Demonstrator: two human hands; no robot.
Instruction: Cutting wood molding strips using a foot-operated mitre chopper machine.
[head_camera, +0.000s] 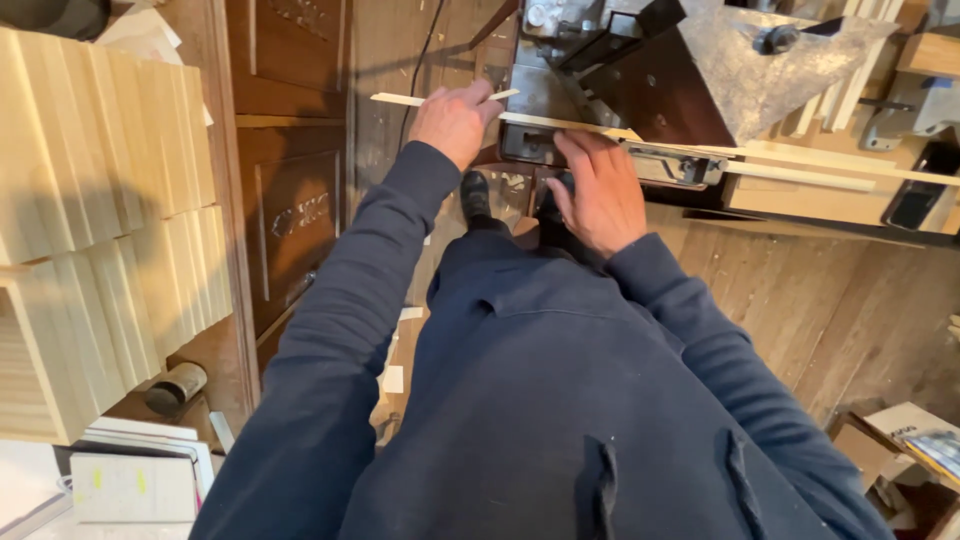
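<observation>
A person in a dark blue top steadies a thin pale wooden strip (560, 122) across a metal machine (640, 90); the left hand (455, 120) pinches the strip's near end, apparently to guide it; the right hand (600, 190), fingers spread, presses it flat beside the machine; stacked pale boards (100, 200) stand well left of the machine; a white box with yellow marks (130, 485) lies below them.

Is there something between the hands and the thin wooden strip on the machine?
Nothing visible. The left hand already grips the wooden strip near its end, and the right hand rests on it at the machine.
</observation>
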